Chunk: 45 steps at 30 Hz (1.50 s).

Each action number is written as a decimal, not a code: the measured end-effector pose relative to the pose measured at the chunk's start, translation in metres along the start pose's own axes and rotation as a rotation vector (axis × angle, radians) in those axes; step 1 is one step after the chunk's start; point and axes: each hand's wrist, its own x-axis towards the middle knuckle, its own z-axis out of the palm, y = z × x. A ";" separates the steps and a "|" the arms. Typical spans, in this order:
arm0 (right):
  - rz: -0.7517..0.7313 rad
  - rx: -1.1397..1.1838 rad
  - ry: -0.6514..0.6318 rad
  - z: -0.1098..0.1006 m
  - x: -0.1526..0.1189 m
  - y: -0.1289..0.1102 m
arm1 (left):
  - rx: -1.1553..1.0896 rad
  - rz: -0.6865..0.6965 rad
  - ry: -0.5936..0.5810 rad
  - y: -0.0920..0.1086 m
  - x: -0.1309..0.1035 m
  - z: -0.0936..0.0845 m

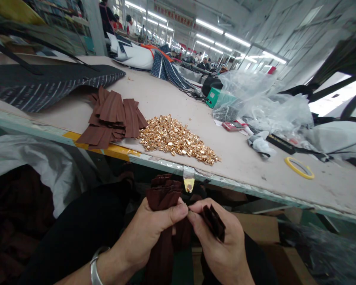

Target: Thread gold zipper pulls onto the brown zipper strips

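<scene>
My left hand [154, 225] is closed around a bundle of dark brown strips [164, 194] that look like zipper tape; their lower ends hang down between my knees. My right hand [219, 237] has a few folded brown strips [214, 222] tucked between its fingers. Its thumb and forefinger pinch close to my left thumb, just below the table edge; any small piece at the fingertips is too small to make out. Beyond my hands, a heap of small gold metal pieces [178, 138], like zipper sliders, lies on the table. More brown strips [112, 114] are piled left of the heap.
Along the table [243, 166] front, a yellow-tipped tab [189, 185] hangs from the edge. To the right lie a yellow tape roll [299, 168], a black bar and clear plastic bags [255, 103]. Dark striped sheeting [53, 87] is at the left. A cardboard box [258, 228] stands below.
</scene>
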 end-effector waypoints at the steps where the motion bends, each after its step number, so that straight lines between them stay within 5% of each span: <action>1: -0.089 -0.031 -0.023 -0.001 -0.001 0.000 | -0.037 -0.041 0.011 0.000 0.000 0.000; 5: -0.218 0.012 0.038 0.001 -0.004 0.004 | -0.139 -0.134 0.030 0.003 0.002 0.001; 8: -0.031 0.179 0.206 0.008 -0.004 0.008 | -0.185 -0.126 -0.039 0.004 0.001 0.003; 19: 0.691 0.896 0.143 0.018 0.007 -0.003 | -0.173 -0.155 -0.048 0.019 0.003 0.009; 23: 0.752 0.983 0.092 0.019 0.012 -0.001 | -0.183 -0.165 -0.098 0.023 0.008 0.010; 30: 0.828 1.033 0.110 0.019 0.017 0.002 | -0.140 -0.161 -0.010 0.022 0.012 0.008; 45: 0.790 1.038 0.086 0.020 0.024 0.000 | -0.157 -0.197 -0.093 0.023 0.017 0.013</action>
